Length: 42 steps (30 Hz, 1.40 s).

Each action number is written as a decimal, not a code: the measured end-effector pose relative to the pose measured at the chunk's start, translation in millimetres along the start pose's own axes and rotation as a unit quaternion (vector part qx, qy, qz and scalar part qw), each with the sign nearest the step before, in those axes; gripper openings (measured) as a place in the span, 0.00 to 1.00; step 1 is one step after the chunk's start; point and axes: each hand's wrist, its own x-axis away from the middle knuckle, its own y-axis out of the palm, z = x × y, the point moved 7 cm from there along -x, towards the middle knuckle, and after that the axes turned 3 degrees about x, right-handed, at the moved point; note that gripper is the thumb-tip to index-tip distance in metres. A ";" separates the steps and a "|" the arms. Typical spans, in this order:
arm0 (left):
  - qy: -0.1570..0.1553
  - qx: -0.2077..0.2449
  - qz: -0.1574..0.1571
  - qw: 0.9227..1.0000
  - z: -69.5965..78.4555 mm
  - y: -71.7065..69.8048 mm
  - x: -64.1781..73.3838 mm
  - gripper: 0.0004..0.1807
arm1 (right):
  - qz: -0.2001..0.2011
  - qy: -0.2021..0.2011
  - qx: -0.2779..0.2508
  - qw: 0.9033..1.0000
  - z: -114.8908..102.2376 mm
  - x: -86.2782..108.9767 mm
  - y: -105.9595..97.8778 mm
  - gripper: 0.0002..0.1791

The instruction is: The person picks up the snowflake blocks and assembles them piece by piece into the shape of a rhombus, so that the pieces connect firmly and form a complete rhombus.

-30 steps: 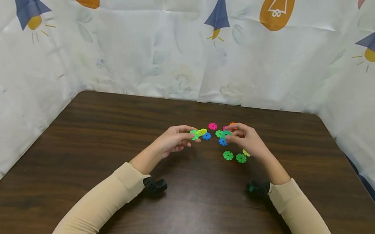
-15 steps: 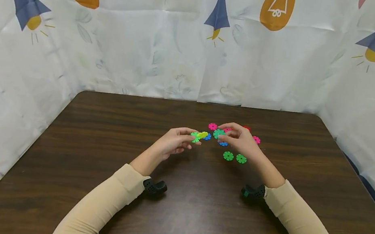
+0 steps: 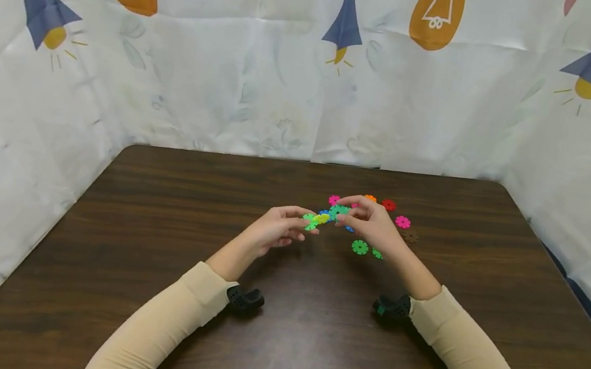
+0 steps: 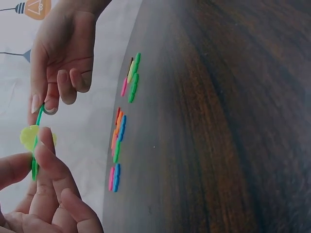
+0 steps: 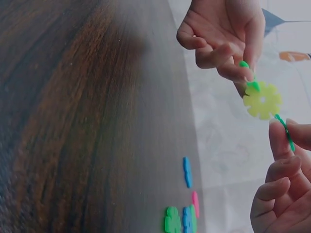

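L. arm reaches up and in over the dark-brown bench (image 3: 271, 335), beige sleeve (image 3: 153, 330) to the wrist; L. hand (image 3: 278, 229) pinches a light-green notched disc (image 3: 309, 221) betw. thumb & index, other fingers loosely bent. Next right, a yellow disc (image 3: 321, 219) sits crosswise on that piece, raised betw. the hands. A teal-green disc (image 3: 339, 212) comes next, its edge up to the yellow's rim; can't tell if slotted. R. hand (image 3: 369, 221), arm angled in from lower R., pinches it betw. thumb & fingers. Farther R., loose red (image 3: 388, 204), pink (image 3: 402, 221) & brown discs (image 3: 410, 236) lie on the bench.
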 end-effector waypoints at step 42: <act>-0.018 0.011 -0.066 0.998 3.5 18.2 1.0 0.22 | 0.015 -0.034 -0.037 0.999 0.8 0.2 25.1 0.20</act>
